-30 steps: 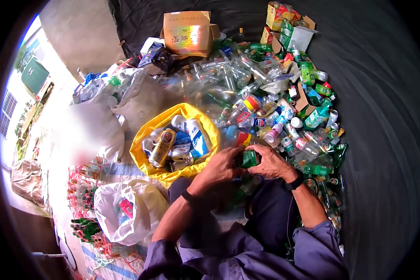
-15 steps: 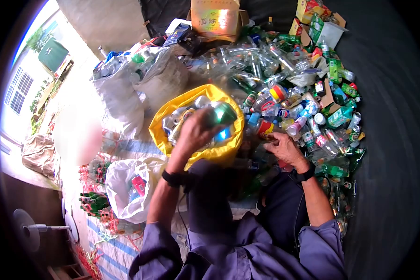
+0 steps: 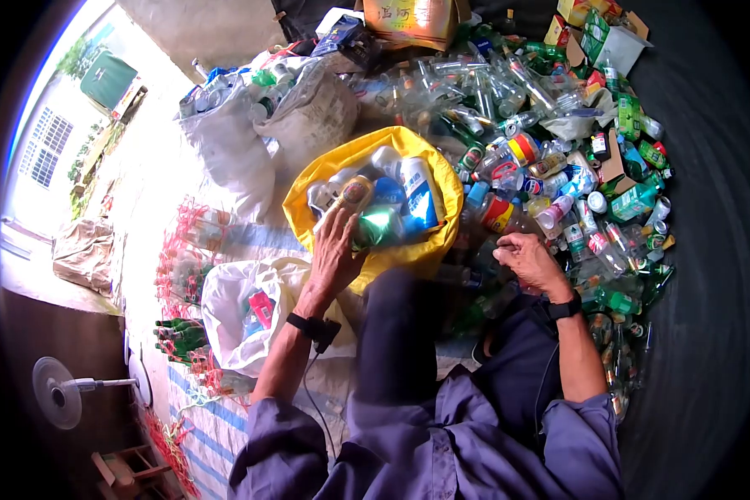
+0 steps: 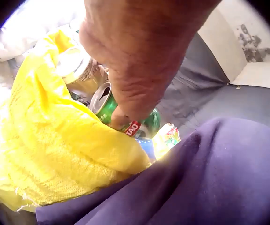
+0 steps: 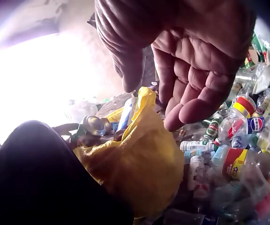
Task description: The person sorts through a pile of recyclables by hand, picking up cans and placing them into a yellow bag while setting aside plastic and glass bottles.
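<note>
A green beer can (image 3: 381, 227) lies in the mouth of the yellow woven bag (image 3: 442, 187), among other cans. Over it is my left hand (image 3: 335, 247), fingers extended toward a gold can (image 3: 356, 192). The left wrist view has a fingertip against the side of the green can (image 4: 108, 108); the other fingers are mostly hidden there. Past the bag's right side, my right hand (image 3: 532, 262) hovers beside the bottle heap, its fingers loosely bent with nothing between them. From the right wrist, the palm of that hand (image 5: 198, 61) shows above the yellow bag (image 5: 144, 159).
A large heap of bottles and cans (image 3: 550, 175) spreads to the right and back. Left of the yellow bag stand a white bag (image 3: 221, 292) with a pink-labelled bottle and filled sacks (image 3: 229, 154). A fan (image 3: 58, 392) is at lower left; a carton (image 3: 408, 21) is behind.
The green can, between both hands a second ago, was carried left by my left hand into the yellow bag. My right hand came away from it. The head view has shifted.
</note>
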The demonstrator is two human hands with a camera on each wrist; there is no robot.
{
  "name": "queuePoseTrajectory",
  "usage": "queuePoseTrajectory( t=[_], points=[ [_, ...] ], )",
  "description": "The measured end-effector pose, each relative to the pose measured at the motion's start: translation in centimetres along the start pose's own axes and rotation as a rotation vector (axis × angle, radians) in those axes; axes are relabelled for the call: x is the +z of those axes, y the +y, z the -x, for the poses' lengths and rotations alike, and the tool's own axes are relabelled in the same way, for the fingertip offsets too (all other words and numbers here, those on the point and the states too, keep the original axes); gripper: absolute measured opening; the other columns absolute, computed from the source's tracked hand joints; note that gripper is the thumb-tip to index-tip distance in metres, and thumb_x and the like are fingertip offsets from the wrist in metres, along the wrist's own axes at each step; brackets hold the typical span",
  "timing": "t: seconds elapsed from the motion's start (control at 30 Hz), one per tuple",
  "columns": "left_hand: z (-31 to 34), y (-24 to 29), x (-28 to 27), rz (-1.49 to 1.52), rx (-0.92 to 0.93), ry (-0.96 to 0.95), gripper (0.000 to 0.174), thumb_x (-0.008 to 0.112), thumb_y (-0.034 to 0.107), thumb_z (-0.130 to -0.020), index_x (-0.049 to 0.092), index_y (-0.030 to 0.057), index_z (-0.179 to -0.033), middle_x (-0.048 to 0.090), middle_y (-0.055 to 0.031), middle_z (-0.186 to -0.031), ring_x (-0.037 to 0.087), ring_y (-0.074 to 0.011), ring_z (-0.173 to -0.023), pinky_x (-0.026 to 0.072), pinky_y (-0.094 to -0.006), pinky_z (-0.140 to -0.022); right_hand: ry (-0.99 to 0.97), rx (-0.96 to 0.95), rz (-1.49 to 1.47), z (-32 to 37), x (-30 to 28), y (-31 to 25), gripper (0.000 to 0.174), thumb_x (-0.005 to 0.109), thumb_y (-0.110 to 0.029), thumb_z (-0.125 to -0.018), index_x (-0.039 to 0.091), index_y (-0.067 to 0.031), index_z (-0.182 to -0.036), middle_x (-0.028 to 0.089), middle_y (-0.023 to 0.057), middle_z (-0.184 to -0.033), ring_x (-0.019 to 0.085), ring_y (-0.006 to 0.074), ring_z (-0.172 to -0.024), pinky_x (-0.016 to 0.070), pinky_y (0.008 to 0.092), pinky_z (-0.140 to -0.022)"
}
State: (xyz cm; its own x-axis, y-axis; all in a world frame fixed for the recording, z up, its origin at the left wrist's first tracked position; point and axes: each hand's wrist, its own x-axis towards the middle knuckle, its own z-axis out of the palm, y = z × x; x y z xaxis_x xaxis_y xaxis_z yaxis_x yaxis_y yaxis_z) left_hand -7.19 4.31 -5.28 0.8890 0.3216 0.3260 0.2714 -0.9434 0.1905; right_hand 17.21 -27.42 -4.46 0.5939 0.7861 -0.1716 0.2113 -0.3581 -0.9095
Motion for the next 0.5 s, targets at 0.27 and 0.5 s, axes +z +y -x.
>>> queuePoseTrajectory(
  t=[0.27,0.5],
  points=[
    [2.4,0.3,0.3,0.074,0.001,0.039,0.068,0.084,0.013,-0.069,0.057,0.0019,-0.130,0.060,-0.0187,-0.130,0.052,-0.0363,-0.126,0.0414,-0.0459,-0.107,0.050,-0.021,0.100,-0.4,0.4,-0.3,0.036,0.074,-0.024,-0.089,0.067,0.0070,-0.106,0.073,0.0134,-0.092,0.070,0.0176,-0.085,0.0536,0.0316,-0.078],
    [2.2,1.3,-0.6,0.117,-0.001,0.177,0.057,0.079,0.009,-0.072,0.058,0.0028,-0.125,0.063,-0.0170,-0.122,0.057,-0.0365,-0.116,0.0470,-0.0444,-0.097,-0.012,0.014,0.055,-0.4,0.5,0.0,0.035,0.073,-0.015,-0.091,0.064,0.0094,-0.114,0.069,0.0090,-0.098,0.065,0.0136,-0.090,0.0528,0.0277,-0.080]
  ],
)
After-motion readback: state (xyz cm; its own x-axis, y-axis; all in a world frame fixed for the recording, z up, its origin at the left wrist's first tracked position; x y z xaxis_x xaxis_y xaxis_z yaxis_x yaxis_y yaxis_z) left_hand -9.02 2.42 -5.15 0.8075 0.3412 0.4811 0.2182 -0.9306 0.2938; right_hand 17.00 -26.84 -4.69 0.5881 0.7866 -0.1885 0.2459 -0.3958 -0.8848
